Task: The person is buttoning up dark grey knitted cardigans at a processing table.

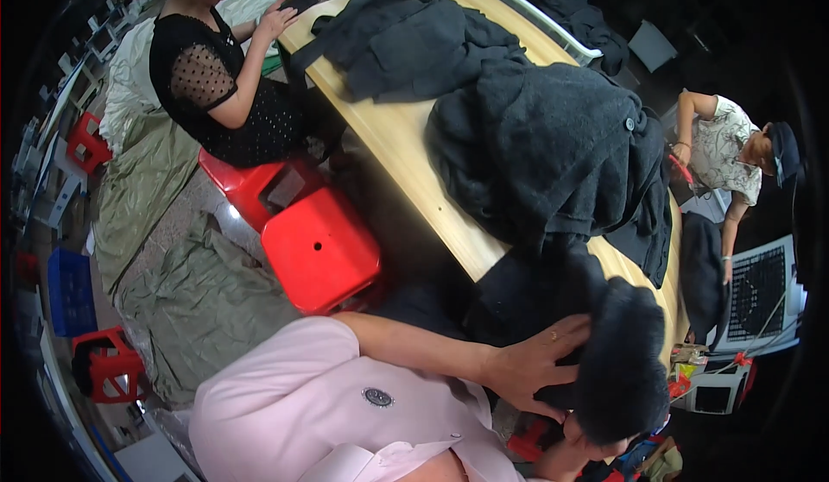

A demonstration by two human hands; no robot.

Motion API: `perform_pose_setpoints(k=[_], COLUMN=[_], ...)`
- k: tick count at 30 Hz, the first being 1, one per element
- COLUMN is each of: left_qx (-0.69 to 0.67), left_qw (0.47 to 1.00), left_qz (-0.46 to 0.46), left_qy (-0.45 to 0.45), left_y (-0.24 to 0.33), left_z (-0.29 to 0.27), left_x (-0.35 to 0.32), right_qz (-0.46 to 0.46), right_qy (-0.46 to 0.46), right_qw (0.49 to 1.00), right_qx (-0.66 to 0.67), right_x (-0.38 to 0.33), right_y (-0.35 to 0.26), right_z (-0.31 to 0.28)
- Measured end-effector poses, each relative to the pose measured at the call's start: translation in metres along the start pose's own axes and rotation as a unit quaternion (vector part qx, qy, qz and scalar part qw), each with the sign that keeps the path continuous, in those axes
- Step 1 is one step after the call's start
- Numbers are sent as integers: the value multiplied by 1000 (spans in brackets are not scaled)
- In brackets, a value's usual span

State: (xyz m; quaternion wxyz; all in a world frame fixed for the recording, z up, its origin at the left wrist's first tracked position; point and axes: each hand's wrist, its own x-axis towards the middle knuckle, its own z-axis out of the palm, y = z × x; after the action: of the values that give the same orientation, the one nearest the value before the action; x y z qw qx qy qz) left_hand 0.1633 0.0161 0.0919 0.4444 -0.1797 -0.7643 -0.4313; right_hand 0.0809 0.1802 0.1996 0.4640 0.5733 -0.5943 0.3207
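Left hand [531, 365]: wide, fingers spread against the left side of the dark garment; tips partly lost in the cloth.
Right hand [591, 441]: curled, seems to hold the lower edge; fingertips hidden.
Dark garment [622, 361]: fuzzy, raised between both hands, in front of the tabletop's near end.
Handling: reads as turning or straightening the piece. Best to anchor the edge on the right and smooth outward with the left; thick, soft cloth will likely bunch if tugged.
Tabletop [401, 137]: pale wood, running away up-left.
Near heap [553, 145]: dark cloth, one button [629, 125] showing; worth keeping the piece from tangling here.
Red stool [319, 249]: left of the tabletop.
Far heap [414, 42]: more dark cloth, beyond.
Co-worker [717, 150]: right, past the tabletop.
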Motion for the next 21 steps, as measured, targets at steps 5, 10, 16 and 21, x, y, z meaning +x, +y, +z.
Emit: perform_pose_setpoints(k=[5,10,16,21], left_qx=[97,199,383,534], left_qw=[994,973,900,806], left_qz=[-4,-77,-126,26], left_qy=[51,86,167,253], left_y=[1,2,3,-21], left_z=[-86,-187,-320,-428], left_x=[-16,-56,-78,-15], right_qz=[-232,-403,-423,-116], right_qy=[-243,-3,117,31], right_qw=[934,874,870,954], right_qx=[124,271,224,273], right_x=[142,219,226,164], right_y=[-61,-163,-212,-167], right_z=[56,167,192,230])
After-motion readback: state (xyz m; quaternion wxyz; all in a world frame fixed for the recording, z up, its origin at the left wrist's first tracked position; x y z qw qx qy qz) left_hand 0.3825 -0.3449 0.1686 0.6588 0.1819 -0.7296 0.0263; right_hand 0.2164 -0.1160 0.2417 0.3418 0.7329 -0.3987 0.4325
